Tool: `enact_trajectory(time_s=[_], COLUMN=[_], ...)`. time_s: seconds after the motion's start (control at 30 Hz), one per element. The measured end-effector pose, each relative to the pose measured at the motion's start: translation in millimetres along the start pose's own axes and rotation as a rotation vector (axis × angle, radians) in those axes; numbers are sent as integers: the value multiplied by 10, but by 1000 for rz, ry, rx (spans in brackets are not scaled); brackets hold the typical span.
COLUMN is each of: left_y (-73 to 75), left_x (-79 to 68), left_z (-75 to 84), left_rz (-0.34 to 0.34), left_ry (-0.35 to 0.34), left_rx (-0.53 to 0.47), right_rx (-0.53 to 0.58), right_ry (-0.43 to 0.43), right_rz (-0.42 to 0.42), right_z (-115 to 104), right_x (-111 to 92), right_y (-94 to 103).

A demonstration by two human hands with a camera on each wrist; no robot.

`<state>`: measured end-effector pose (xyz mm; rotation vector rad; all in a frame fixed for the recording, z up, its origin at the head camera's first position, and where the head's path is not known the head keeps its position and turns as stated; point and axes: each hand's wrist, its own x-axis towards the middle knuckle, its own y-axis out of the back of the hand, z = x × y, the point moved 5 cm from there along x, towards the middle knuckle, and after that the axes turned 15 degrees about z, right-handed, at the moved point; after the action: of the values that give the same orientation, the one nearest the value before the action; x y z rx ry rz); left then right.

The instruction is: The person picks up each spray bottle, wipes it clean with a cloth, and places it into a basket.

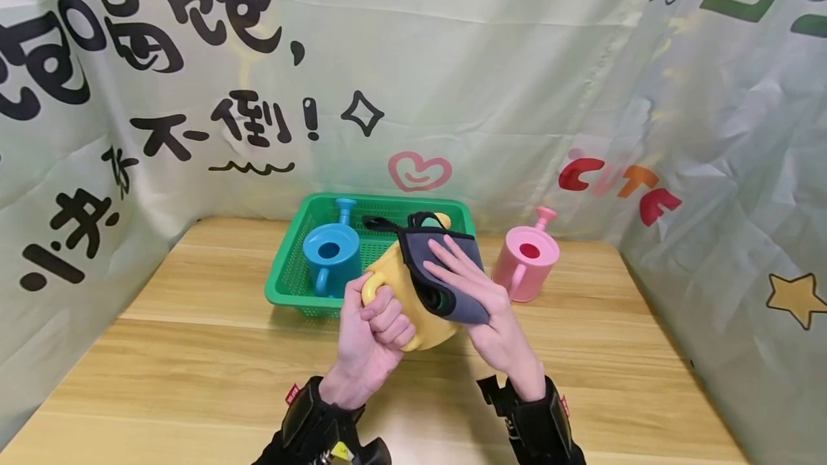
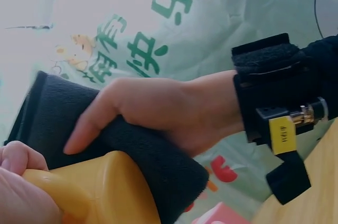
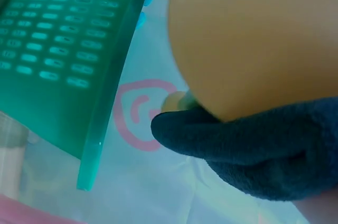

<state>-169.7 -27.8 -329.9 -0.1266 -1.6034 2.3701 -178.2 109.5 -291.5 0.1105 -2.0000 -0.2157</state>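
My left hand (image 1: 377, 329) curls round the handle of a yellow watering can (image 1: 394, 282), held tilted above the wooden table. A dark grey cloth (image 1: 446, 264) with black edging and a loop lies folded against the can's right side. On top of it, my right hand (image 1: 474, 300) presses with fingers straight and slightly spread. The thumb (image 2: 87, 129) rests on the cloth near the can in the left wrist view. Most of the can's spout is hidden behind the cloth.
Behind the hands stands a green basket (image 1: 284, 264), with a blue watering can (image 1: 332, 253) in it. A pink watering can (image 1: 526, 264) stands on the table (image 1: 213, 350) to the right. Printed fabric (image 1: 491, 92) encloses the back and sides.
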Motion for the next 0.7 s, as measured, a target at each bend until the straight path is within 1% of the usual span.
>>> enact_trajectory(time_s=[0.1,0.2,0.33,0.47,0.7], left_y=[-12,-29,-47,-62,-86], left_x=[-11,-23,-36,-40,-41], left_z=[45,86,138,191,233], left_rz=[-9,-38,-73,-101,-156], left_ry=[-7,-6,-5,-15,-43], left_rx=[-9,-24,-54,-101,-146], right_rx=[42,94,132,116,36], right_ry=[-28,-53,-56,-13,134], right_rz=[19,47,69,68,64], right_z=[19,27,-50,-184,-324], right_x=[4,13,58,118,154], right_y=[16,35,47,29,-14])
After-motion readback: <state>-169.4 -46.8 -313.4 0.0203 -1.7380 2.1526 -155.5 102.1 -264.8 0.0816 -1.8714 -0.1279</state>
